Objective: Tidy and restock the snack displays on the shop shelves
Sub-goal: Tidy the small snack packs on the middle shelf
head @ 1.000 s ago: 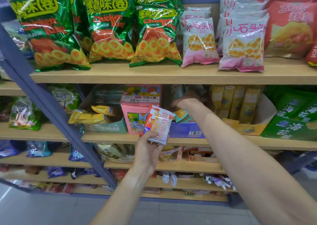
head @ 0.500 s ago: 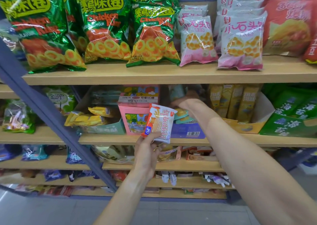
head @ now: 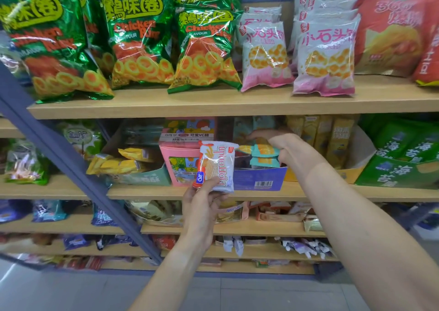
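Holding a white wafer pack (head: 217, 166) by its bottom edge, the left hand (head: 202, 212) pinches it in front of the middle shelf (head: 142, 192). That small grip could let it slip to the floor. Farther in, the right hand (head: 288, 150) grips teal snack packets (head: 262, 155) above the blue box (head: 259, 176). Pulling fast could drag other packets out.

Bright, even shop light; glare streaks the green chicken ring bags (head: 140, 40) above the hands; frame edges bend and blur.
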`<action>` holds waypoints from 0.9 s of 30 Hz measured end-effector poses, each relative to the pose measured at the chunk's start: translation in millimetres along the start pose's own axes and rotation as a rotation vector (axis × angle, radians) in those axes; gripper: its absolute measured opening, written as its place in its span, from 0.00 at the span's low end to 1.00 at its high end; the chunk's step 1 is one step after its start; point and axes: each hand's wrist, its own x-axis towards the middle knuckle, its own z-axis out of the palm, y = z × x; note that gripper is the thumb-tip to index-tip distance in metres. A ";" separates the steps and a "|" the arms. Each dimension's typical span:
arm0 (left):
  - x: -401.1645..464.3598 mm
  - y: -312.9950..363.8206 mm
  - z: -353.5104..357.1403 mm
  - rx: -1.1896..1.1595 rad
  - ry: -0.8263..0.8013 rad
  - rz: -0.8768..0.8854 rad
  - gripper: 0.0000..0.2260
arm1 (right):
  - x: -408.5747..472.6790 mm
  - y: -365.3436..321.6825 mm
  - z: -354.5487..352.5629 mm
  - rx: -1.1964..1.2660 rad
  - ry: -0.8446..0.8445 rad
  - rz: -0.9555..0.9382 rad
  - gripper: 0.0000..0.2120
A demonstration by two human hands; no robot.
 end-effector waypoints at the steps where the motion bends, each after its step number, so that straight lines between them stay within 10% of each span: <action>1: -0.3 -0.2 0.2 -0.009 0.016 0.009 0.12 | -2.8 -1.1 -4.4 0.017 0.001 -0.014 0.20; 23: 31.3 0.0 58.1 0.827 0.286 0.530 0.10 | -20.6 4.3 -31.2 0.013 0.045 -0.083 0.23; 27: 55.2 -2.9 67.1 0.859 0.155 0.369 0.10 | -24.3 0.6 -28.4 -0.023 0.071 -0.106 0.17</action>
